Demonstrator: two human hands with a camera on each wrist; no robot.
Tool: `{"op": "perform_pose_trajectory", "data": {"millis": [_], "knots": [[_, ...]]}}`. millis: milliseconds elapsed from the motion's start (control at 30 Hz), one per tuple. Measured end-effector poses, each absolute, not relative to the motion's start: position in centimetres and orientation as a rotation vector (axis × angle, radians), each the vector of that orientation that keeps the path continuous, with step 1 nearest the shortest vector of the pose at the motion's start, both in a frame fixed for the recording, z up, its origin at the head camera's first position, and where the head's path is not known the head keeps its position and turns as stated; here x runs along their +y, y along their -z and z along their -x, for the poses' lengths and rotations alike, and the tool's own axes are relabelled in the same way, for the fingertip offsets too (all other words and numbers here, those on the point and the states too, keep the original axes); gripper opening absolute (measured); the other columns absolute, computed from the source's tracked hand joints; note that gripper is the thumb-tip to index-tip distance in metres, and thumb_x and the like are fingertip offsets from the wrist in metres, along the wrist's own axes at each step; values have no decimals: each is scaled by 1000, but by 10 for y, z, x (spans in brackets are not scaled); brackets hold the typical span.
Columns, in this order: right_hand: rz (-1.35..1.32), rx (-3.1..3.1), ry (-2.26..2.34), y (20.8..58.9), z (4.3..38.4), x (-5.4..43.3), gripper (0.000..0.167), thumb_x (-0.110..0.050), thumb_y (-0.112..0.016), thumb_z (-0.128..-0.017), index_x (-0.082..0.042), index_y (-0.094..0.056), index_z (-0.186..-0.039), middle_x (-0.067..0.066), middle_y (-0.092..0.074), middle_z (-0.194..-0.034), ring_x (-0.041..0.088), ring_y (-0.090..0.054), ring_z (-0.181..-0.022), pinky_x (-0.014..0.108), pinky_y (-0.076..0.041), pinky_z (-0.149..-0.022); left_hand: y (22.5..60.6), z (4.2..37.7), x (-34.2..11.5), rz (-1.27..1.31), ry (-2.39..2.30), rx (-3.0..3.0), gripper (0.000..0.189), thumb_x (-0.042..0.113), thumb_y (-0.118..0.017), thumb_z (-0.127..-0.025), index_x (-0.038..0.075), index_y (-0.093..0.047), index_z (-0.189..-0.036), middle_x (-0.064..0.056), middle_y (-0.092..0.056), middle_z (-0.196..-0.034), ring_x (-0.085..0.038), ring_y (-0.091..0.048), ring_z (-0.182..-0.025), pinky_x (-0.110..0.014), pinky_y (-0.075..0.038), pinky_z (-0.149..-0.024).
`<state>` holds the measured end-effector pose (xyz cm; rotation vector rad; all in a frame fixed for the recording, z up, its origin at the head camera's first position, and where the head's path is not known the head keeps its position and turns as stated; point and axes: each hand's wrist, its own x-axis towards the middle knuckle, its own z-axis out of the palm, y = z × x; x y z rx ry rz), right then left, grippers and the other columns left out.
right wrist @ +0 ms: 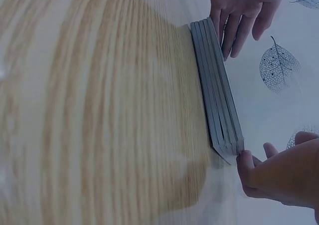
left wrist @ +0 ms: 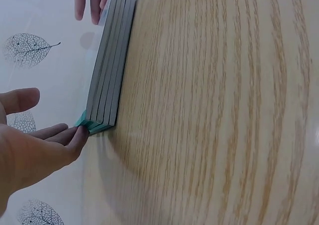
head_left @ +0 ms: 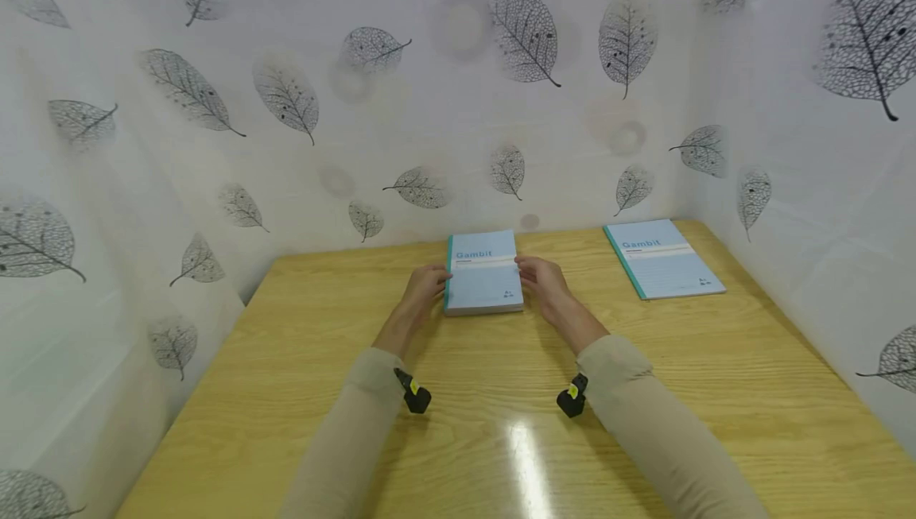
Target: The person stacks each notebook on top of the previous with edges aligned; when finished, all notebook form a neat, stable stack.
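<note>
A neat stack of several light-blue "Gambit" notebooks [head_left: 483, 280] with teal spines lies flat on the table near its back edge. My left hand [head_left: 426, 287] touches the spine side, and in the left wrist view its extended fingers [left wrist: 70, 137] press the stack's corner while the thumb stands apart. On the opposite side, my right hand [head_left: 549, 284] rests its fingertips against the page edges. The right wrist view shows those fingers [right wrist: 245, 167] at the near corner of the stacked notebooks [right wrist: 217, 85]. Neither thumb lies over the top cover.
Another light-blue "Gambit" notebook [head_left: 665, 261] with a teal spine lies to the right, near the back corner of the wooden table [head_left: 286, 416]. White curtains [head_left: 444, 122] printed with dark leaves hang behind the table and at both sides.
</note>
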<state>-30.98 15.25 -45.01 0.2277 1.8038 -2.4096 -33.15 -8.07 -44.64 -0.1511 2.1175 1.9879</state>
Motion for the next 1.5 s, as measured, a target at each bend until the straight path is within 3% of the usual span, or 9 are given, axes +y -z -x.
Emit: {"op": "perform_pose_trajectory", "data": {"millis": [833, 1100, 1333, 1500], "knots": [[-113, 1713, 2464, 458, 319, 160, 50, -7, -41, -108, 13, -35, -153, 25, -30, -166, 37, -26, -155, 39, -24, -129, 443, 332, -75, 176, -1941, 2162, 54, 13, -54, -103, -8, -43, -151, -22, -38, -162, -36, -37, -151, -45, -31, -126], [-108, 1574, 2541, 461, 319, 165, 52, -5, -37, -109, 15, -27, -155, 29, -25, -166, 38, -23, -156, 38, -22, -129, 440, 329, -77, 152, -1945, 2163, 54, 14, -52, -105, -8, -41, -152, -23, -36, -163, -38, -35, -151, -46, -29, -127], [-130, 1571, 2531, 459, 317, 199, 52, -9, -32, -112, 11, -22, -159, 27, -17, -169, 36, -18, -158, 35, -24, -128, 432, 329, -68, 105, -2159, 2056, 56, 15, -51, -105, -6, -38, -155, -21, -35, -164, -35, -29, -154, -45, -24, -129], [-177, 1645, 2516, 459, 318, 239, 53, -14, -31, -114, 6, -21, -161, 22, -22, -169, 36, -20, -157, 36, -27, -127, 426, 325, -46, 0, -2268, 1992, 54, 11, -50, -103, -7, -41, -153, -21, -38, -163, -34, -34, -152, -41, -26, -128]]}}
